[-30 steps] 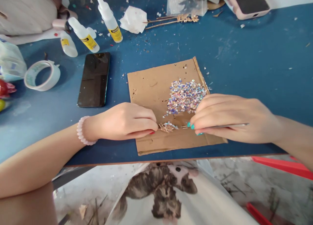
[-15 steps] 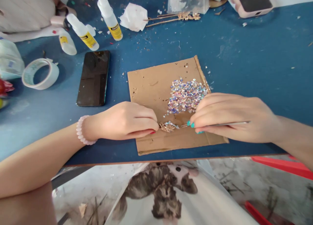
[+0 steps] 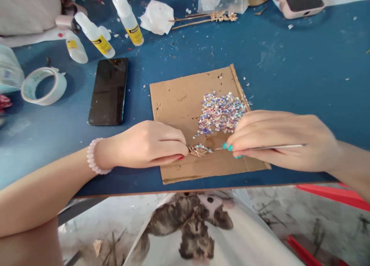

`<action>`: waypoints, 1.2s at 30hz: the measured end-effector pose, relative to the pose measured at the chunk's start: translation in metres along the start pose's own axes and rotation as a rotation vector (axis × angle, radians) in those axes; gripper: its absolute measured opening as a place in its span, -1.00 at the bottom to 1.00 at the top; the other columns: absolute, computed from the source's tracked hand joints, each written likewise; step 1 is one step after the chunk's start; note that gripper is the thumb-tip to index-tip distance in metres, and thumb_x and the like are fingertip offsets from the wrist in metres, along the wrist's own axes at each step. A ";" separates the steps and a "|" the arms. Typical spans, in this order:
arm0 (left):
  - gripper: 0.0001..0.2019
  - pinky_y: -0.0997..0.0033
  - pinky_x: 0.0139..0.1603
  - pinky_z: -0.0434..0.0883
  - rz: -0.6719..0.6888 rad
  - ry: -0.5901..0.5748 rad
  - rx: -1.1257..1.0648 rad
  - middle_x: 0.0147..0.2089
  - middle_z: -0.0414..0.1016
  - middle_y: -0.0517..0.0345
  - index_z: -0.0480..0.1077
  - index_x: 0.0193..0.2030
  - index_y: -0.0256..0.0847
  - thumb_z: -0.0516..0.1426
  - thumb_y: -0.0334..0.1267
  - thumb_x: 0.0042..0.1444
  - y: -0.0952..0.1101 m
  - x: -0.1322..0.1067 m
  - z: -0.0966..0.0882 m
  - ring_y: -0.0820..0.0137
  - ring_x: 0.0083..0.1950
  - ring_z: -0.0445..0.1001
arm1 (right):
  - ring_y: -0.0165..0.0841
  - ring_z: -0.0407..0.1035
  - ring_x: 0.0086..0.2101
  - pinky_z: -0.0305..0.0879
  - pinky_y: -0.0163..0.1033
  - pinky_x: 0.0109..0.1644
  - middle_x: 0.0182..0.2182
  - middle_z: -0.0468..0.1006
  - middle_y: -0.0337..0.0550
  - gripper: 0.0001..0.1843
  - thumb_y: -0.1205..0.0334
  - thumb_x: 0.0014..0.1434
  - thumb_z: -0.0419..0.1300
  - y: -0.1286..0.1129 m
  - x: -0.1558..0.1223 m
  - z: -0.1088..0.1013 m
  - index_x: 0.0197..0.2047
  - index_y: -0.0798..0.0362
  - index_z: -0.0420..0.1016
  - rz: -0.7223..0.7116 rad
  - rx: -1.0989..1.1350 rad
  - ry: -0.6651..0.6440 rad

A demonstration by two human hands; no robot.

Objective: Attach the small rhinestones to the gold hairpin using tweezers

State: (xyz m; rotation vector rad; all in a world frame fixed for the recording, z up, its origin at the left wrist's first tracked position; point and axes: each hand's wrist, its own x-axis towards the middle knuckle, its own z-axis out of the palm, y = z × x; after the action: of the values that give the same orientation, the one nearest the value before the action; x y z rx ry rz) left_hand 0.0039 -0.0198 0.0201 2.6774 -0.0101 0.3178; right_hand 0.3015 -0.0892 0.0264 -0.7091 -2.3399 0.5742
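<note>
My left hand (image 3: 157,144) is closed on one end of a gold hairpin ornament (image 3: 199,150), whose leafy head carries small shiny stones. Its stem is hidden under my fingers. In my right hand (image 3: 280,140) is a pair of thin metal tweezers (image 3: 271,147), pinched between thumb and fingers, tips pointing left near the ornament's right end. Whether the tips touch it I cannot tell. Behind the ornament, a pile of coloured rhinestones (image 3: 221,113) lies on a cardboard sheet (image 3: 173,100), beside my right fingers.
Left of the cardboard lie a black phone (image 3: 108,91) and a tape roll (image 3: 44,86). Glue bottles (image 3: 127,19) stand farther back. More gold hairpins (image 3: 202,19) rest near crumpled white paper (image 3: 157,17). Another phone (image 3: 302,2) is at the back right. The blue table's edge runs below my wrists.
My right hand has shifted slightly to the right with the tweezers, widening the gap to the ornament. My left hand and the ornament stay nearly in place.
</note>
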 end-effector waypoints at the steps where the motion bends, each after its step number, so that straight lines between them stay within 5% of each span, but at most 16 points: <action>1: -0.86 0.44 -0.26 0.39 -0.002 -0.001 0.001 -0.17 0.60 0.08 0.39 -0.05 -0.22 0.01 -0.39 0.44 0.000 0.000 0.000 0.42 -0.24 0.56 | -0.39 0.56 -0.32 0.53 -0.23 -0.16 -0.37 0.67 -0.29 -0.92 0.31 0.35 0.23 -0.001 0.000 -0.001 -0.19 -0.07 0.50 0.012 0.002 -0.001; 21: -0.85 0.40 -0.31 0.35 -0.021 -0.005 0.010 -0.21 0.59 0.07 0.40 -0.09 -0.21 0.00 -0.40 0.43 0.005 0.001 0.001 0.42 -0.28 0.53 | -0.42 0.56 -0.29 0.54 -0.28 -0.16 -0.34 0.68 -0.28 -0.88 0.39 0.31 0.24 -0.005 -0.006 0.006 -0.18 -0.04 0.55 0.062 0.036 0.032; 36: -0.87 0.38 -0.30 0.33 -0.011 -0.008 -0.003 -0.19 0.57 0.07 0.41 -0.09 -0.25 0.04 -0.43 0.41 0.004 0.000 0.001 0.40 -0.28 0.49 | -0.41 0.58 -0.29 0.60 -0.22 -0.07 -0.32 0.71 -0.22 -0.92 0.36 0.35 0.22 -0.012 -0.006 0.005 -0.17 -0.01 0.51 -0.026 -0.094 0.032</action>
State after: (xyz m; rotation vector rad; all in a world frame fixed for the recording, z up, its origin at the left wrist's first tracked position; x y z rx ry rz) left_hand 0.0041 -0.0241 0.0208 2.6750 0.0015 0.3029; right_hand 0.2983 -0.1032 0.0269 -0.7244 -2.3551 0.4405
